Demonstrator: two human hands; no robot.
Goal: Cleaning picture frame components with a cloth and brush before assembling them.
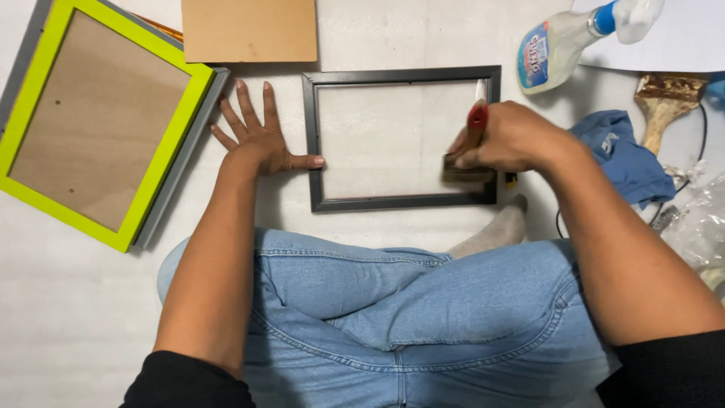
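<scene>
White floor (68,317) bears frames, spray bottle (555,49), cloth (627,159).

spray bottle (563,45) — top right, lying tilted | clear, blue neck | label (535,54) — blue, red, white

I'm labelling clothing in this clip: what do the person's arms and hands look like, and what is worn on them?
Both hands, left hand and right hand, are bare: no gloves, rings or watch visible. The forearms are uncovered; black sleeves are pushed up near the elbows.
</scene>
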